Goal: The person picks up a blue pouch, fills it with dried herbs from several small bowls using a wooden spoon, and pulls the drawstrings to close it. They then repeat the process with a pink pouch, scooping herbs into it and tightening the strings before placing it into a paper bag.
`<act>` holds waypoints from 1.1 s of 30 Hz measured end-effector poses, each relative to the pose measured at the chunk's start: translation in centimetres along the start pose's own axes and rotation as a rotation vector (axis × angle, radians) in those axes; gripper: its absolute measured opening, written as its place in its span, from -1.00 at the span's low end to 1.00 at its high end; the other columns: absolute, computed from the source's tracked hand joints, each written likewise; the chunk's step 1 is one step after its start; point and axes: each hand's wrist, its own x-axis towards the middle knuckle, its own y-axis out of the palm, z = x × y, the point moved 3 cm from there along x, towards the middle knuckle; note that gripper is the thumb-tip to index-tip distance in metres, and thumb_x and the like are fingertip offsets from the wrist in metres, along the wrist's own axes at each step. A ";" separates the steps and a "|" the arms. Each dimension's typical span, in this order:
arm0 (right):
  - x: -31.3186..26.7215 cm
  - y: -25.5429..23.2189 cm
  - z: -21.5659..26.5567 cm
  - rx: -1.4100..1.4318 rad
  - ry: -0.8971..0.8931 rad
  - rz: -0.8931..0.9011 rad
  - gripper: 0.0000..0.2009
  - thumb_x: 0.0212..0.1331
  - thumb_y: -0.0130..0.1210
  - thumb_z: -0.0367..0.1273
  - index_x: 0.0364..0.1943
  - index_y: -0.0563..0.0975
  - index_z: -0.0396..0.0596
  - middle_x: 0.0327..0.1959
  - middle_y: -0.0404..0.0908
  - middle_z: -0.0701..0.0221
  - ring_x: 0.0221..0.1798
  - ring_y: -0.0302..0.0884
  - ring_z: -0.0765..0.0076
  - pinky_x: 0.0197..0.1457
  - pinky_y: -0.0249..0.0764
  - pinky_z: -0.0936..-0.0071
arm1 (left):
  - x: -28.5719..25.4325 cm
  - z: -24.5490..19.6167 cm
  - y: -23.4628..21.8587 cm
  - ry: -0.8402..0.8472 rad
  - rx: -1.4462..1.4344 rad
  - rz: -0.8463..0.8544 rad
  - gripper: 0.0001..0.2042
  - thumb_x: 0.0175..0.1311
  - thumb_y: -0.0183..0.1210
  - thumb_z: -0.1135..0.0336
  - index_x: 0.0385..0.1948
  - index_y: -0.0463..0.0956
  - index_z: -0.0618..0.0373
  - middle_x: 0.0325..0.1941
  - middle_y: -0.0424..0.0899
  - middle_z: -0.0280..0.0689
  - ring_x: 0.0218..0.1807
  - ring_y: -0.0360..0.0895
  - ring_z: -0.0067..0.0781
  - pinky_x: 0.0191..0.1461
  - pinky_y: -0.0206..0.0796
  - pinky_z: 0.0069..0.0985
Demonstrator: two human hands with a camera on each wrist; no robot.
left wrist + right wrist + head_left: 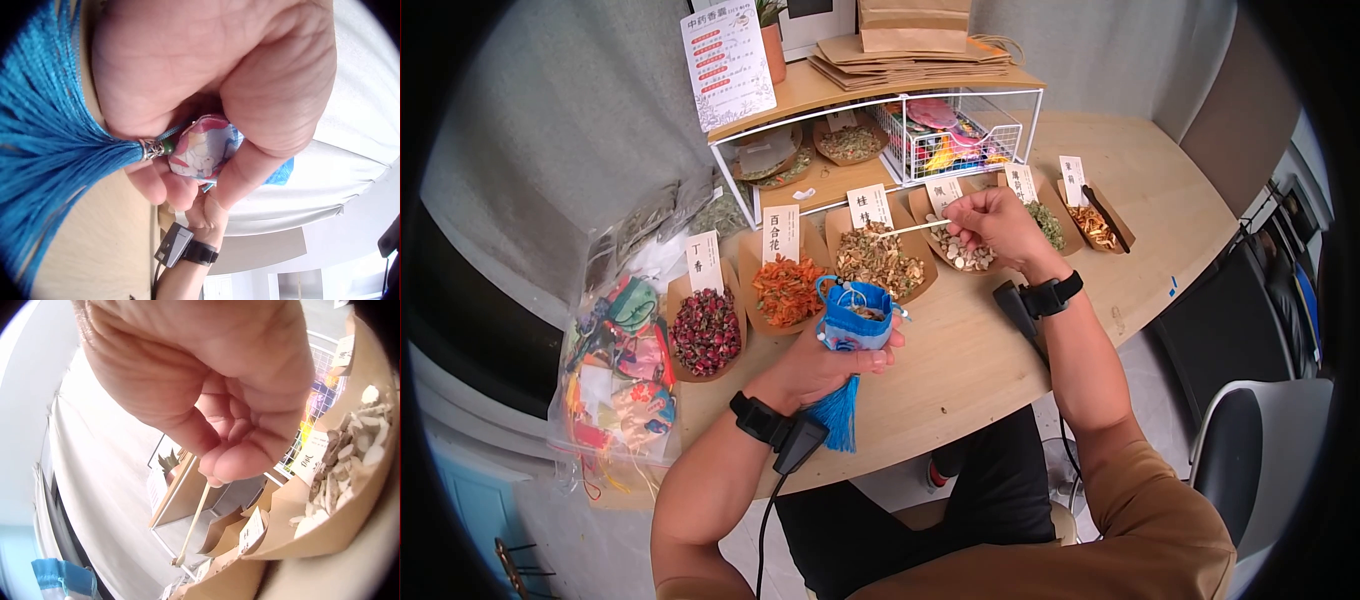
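Observation:
In the head view my left hand [820, 362] grips a small blue drawstring pouch [857, 330], its mouth upward and some dried bits visible inside. A blue tassel [836, 418] hangs below it; the left wrist view shows a green bead [167, 147] and the pouch's printed side [205, 153]. My right hand [1000, 228] pinches a thin pale wooden stick [915, 228] between thumb and fingertips. At its far end, a small widened tip [180, 559] carries dark bits. That tip is over the paper boat of brown dried herbs [885, 265], behind the pouch.
Other labelled paper boats hold dried rosebuds [705, 335], orange petals [787, 290], pale slices [965, 250] and green leaves [1048, 225]. Black tongs [1106, 217] lie on the rightmost boat. Behind stands a wooden shelf [800, 100] with a wire basket [950, 140]. A plastic bag of pouches [625, 370] lies left.

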 end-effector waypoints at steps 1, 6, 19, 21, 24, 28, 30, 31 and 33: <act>-0.1 0.0 0.2 0.016 -0.009 0.005 -0.87 0.27 0.10 -0.47 -0.28 0.58 -0.31 -0.50 0.60 0.42 -0.54 0.43 0.65 -0.49 0.43 0.69 | 0.0 0.0 0.0 0.000 -0.002 -0.001 -0.54 0.13 0.25 0.55 0.12 0.41 0.18 -0.02 0.58 -0.26 -0.05 0.55 -0.50 0.03 0.43 -0.50; -1.3 0.5 1.6 0.074 -0.065 0.060 -0.86 0.26 0.13 -0.45 -0.27 0.59 -0.28 -0.49 0.60 0.43 -0.54 0.44 0.66 -0.47 0.43 0.70 | -0.1 -0.2 0.1 0.005 0.011 -0.006 -0.54 0.13 0.26 0.54 0.13 0.41 0.18 -0.02 0.58 -0.26 -0.05 0.55 -0.50 0.02 0.43 -0.50; -3.0 1.6 3.4 -0.090 -0.418 0.176 -0.88 0.13 0.25 -0.50 -0.25 0.68 -0.22 -0.47 0.68 0.45 -0.47 0.48 0.75 -0.42 0.39 0.74 | 0.1 0.0 0.0 0.008 0.005 -0.005 -0.51 0.11 0.28 0.53 0.13 0.40 0.18 -0.02 0.58 -0.26 -0.07 0.55 -0.49 0.01 0.44 -0.49; -3.1 1.5 3.3 -0.144 -0.484 0.163 -0.88 0.11 0.27 -0.51 -0.27 0.69 -0.21 -0.47 0.69 0.46 -0.45 0.48 0.75 -0.41 0.39 0.74 | 0.1 -0.1 0.1 0.003 0.002 -0.008 -0.51 0.11 0.28 0.53 0.13 0.40 0.18 -0.02 0.58 -0.26 -0.07 0.55 -0.49 0.01 0.44 -0.49; -3.1 1.6 3.4 -0.132 -0.553 0.148 -0.89 0.09 0.29 -0.51 -0.29 0.70 -0.19 -0.49 0.68 0.47 -0.47 0.48 0.75 -0.43 0.38 0.74 | 0.1 0.1 -0.1 -0.002 -0.007 -0.003 -0.52 0.11 0.28 0.54 0.13 0.40 0.18 -0.02 0.58 -0.26 -0.07 0.55 -0.48 0.02 0.43 -0.48; -2.7 1.0 3.1 -0.052 -0.508 0.074 -0.90 0.09 0.28 -0.51 -0.30 0.69 -0.20 -0.47 0.69 0.45 -0.49 0.48 0.75 -0.47 0.36 0.75 | 0.1 0.2 -0.2 0.004 -0.017 0.013 -0.53 0.11 0.26 0.55 0.12 0.40 0.17 -0.02 0.58 -0.26 -0.06 0.55 -0.48 0.04 0.43 -0.48; -2.6 1.0 3.4 0.002 -0.478 0.016 -0.93 0.11 0.27 -0.50 -0.34 0.69 -0.20 -0.47 0.69 0.43 -0.52 0.47 0.74 -0.50 0.35 0.75 | 0.1 0.1 -0.1 0.002 -0.012 0.016 -0.53 0.11 0.26 0.56 0.12 0.40 0.17 -0.02 0.58 -0.26 -0.06 0.55 -0.48 0.04 0.43 -0.48; -2.4 0.8 3.2 0.005 -0.420 -0.017 -0.94 0.11 0.26 -0.49 -0.36 0.68 -0.20 -0.47 0.69 0.42 -0.52 0.48 0.73 -0.49 0.37 0.74 | 0.1 0.1 -0.1 0.002 -0.009 0.017 -0.53 0.11 0.26 0.56 0.12 0.40 0.17 -0.02 0.58 -0.26 -0.06 0.55 -0.48 0.04 0.43 -0.48; -1.9 0.3 2.9 0.011 -0.304 -0.084 -0.93 0.12 0.23 -0.48 -0.41 0.67 -0.21 -0.46 0.69 0.41 -0.51 0.50 0.71 -0.48 0.40 0.72 | 0.1 0.1 -0.1 0.000 -0.009 0.013 -0.52 0.11 0.26 0.56 0.12 0.40 0.17 -0.01 0.57 -0.26 -0.06 0.55 -0.48 0.04 0.43 -0.48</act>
